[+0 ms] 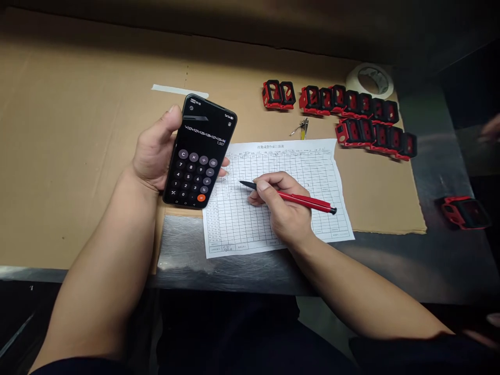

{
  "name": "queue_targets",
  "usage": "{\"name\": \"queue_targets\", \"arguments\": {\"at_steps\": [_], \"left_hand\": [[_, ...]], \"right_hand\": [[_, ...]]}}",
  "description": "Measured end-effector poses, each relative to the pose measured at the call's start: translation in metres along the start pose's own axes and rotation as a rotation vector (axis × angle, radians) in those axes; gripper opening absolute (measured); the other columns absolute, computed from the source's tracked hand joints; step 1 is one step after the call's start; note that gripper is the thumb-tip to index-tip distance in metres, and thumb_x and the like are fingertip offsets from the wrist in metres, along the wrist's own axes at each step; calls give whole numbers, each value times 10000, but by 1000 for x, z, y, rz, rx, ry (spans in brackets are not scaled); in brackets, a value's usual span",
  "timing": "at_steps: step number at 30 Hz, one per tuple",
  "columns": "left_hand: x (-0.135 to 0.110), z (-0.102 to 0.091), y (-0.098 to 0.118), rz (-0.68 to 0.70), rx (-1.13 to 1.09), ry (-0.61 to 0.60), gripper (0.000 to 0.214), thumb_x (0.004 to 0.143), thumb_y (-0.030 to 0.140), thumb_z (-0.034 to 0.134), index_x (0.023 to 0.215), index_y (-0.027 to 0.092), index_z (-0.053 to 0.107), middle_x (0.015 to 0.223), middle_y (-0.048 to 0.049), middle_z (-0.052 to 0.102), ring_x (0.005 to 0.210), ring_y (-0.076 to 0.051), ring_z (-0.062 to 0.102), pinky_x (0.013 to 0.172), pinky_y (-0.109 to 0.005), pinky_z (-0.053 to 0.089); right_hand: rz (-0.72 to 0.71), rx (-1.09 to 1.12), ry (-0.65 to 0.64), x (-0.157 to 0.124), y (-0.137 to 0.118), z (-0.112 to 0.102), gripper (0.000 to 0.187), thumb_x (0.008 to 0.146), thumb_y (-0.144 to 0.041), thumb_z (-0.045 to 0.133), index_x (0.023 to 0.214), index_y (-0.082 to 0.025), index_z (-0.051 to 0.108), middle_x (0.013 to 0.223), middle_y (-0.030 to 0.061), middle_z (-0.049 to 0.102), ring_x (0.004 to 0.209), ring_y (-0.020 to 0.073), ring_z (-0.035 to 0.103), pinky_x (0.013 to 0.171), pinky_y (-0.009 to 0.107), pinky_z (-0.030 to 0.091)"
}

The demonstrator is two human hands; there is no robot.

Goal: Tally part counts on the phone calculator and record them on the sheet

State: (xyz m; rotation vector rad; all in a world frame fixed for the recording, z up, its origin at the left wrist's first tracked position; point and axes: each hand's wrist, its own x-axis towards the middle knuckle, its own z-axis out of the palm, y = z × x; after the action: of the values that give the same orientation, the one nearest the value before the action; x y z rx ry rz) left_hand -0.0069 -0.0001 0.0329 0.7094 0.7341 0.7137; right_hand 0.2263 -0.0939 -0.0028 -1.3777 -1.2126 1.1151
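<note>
My left hand is wrapped round a black smartphone held above the table; its screen shows a calculator with a long sum. My right hand grips a red pen with a black tip, the tip resting on a printed grid form. The sheet lies partly on brown cardboard and partly on the metal table.
Rows of red-and-black plastic parts lie beyond the sheet, a further row beside it, and a single one at the right. A tape roll, small nippers and a tape strip lie nearby. Another person's hand shows at far right.
</note>
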Motion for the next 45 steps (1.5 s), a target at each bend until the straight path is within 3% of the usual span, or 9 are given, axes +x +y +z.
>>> {"name": "queue_targets", "arguments": {"at_steps": [6, 9, 12, 17, 22, 31, 37, 41, 45], "left_hand": [[3, -14, -3, -39, 73, -5, 749, 902, 750, 455, 1301, 161, 688, 1011, -147, 806, 918, -341, 810, 870, -477, 645], [2, -17, -3, -50, 87, 22, 833, 901, 772, 407, 1389, 139, 642, 1010, -158, 800, 991, -384, 798, 905, -540, 627], [2, -19, -4, -50, 86, 11, 881, 895, 802, 396, 1381, 108, 639, 1024, -174, 800, 1057, -402, 781, 945, -553, 612], [5, -23, -7, -41, 71, -54, 848, 861, 839, 451, 1266, 135, 694, 1030, -180, 807, 1008, -376, 800, 920, -515, 630], [10, -24, -8, -12, 48, -118, 793, 847, 830, 496, 1244, 176, 705, 1020, -171, 813, 1088, -375, 786, 937, -509, 629], [17, -42, -5, -46, -8, -138, 864, 892, 875, 404, 1160, 129, 748, 1039, -195, 814, 936, -337, 814, 878, -475, 655], [18, -50, -4, -111, -57, -208, 893, 935, 851, 355, 1215, 92, 734, 1134, -205, 801, 1011, -345, 801, 944, -481, 634], [18, -49, -5, -106, -51, -204, 839, 946, 797, 361, 1200, 92, 738, 1124, -199, 804, 1000, -341, 802, 928, -470, 632], [19, -48, -5, -100, -46, -158, 809, 937, 768, 383, 1179, 84, 743, 1098, -209, 805, 992, -353, 801, 937, -482, 623]], "right_hand": [[21, -20, -37, -4, 3, -1, 330, 972, -551, 694, 981, -223, 724, 859, 20, 775, 818, 206, 785, 816, 383, 658], [-93, -130, -57, -6, 2, -2, 309, 1002, -525, 671, 1135, -258, 751, 1078, 47, 812, 1014, 229, 791, 944, 424, 647], [-244, -373, -130, -5, 0, -5, 313, 1036, -413, 614, 1314, -293, 695, 1387, 72, 733, 1355, 269, 661, 1191, 529, 508], [-299, -738, -364, 1, 0, -4, 979, 785, -522, 882, 1577, -163, 431, 1618, 226, 508, 1600, 418, 333, 1323, 699, 221], [-256, -845, -370, 0, -4, 7, 1132, 723, -590, 915, 1610, -138, 376, 1651, 255, 451, 1611, 416, 309, 1336, 658, 223], [-280, -756, -357, 2, -3, 2, 1072, 689, -524, 935, 1563, -135, 452, 1615, 258, 496, 1558, 435, 403, 1280, 676, 314], [-146, -111, -41, 12, 9, -3, 446, 914, -616, 706, 1162, -246, 704, 1181, 95, 794, 1130, 293, 751, 1057, 533, 564], [-51, 87, 91, 21, 14, -1, 467, 927, -690, 638, 983, -236, 734, 811, 39, 784, 903, 253, 774, 958, 482, 589], [-127, 54, 122, 21, 18, 1, 383, 921, -613, 691, 1012, -243, 729, 816, 16, 765, 855, 216, 740, 889, 419, 595]]}}
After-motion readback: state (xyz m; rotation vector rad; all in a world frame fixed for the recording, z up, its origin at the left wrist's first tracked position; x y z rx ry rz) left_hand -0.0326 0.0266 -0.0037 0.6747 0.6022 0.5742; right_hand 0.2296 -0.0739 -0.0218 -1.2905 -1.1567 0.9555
